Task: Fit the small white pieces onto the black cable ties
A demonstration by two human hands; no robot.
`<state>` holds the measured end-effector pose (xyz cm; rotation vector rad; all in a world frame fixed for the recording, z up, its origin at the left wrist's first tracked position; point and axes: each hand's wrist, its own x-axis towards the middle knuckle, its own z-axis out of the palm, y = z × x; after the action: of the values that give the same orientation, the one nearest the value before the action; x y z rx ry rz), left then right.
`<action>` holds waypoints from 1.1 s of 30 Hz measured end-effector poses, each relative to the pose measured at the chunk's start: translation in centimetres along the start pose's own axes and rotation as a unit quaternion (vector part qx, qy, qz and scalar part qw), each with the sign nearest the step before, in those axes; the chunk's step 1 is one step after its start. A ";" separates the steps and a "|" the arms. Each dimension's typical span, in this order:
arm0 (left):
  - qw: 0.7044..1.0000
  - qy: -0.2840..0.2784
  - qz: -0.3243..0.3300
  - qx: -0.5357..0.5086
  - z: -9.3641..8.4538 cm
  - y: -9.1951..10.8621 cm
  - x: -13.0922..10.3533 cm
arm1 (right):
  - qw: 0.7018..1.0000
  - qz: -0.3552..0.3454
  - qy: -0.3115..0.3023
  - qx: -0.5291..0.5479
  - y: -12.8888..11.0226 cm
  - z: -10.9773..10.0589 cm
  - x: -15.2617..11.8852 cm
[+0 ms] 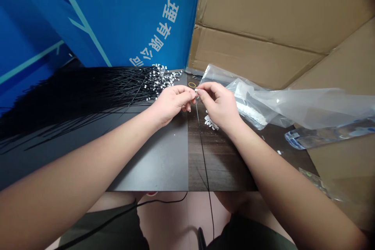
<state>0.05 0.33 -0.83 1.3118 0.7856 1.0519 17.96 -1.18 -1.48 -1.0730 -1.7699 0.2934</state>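
- Over the desk (152, 166), near its far edge, where are your hands?
- Close together, fingertips nearly meeting. Your right hand (219, 103) has thumb and index clamped on a small white piece (196, 90). Your left hand (172, 103) has its thumb and index brought together right beside it; can't tell what, if anything, they pinch.
- And the black strand (204, 152)?
- Upper end is between your hands, the rest runs down over the desk's front edge. Exact join at the fingertips is too small to read.
- What's around you?
- Left: big bundle of black strands (73, 90), white tags (160, 78) at the ends nearest your hands. Beside your right hand: loose white pieces (211, 122). Further right: clear bag (252, 113) with white contents. Yellow ring (191, 84) just beyond your fingertips.
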 end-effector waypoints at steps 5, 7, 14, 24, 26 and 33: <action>1.000 0.005 0.012 0.023 0.0 0.0 0.1 | 1.000 0.002 0.003 0.000 0.0 0.1 -0.1; 0.999 0.006 0.017 0.032 0.0 0.0 0.1 | 1.000 0.004 0.002 -0.002 -0.1 0.0 -0.1; 0.996 0.014 0.034 0.081 -0.1 -0.1 0.2 | 1.000 0.011 -0.009 -0.004 -0.1 0.1 -0.2; 0.987 0.036 0.059 0.145 -0.4 0.0 0.2 | 0.999 0.035 -0.016 0.005 -0.3 0.3 -0.3; 0.987 0.036 0.061 0.145 -0.4 -0.1 0.3 | 0.999 0.039 -0.015 0.010 -0.3 0.3 -0.3; 0.989 0.035 0.051 0.134 -0.2 0.0 0.2 | 0.999 0.039 -0.013 0.014 0.2 0.8 -0.5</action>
<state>-0.09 0.56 -0.85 1.5638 0.9446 1.1059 17.44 -1.23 -2.31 -1.1234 -1.7442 0.3809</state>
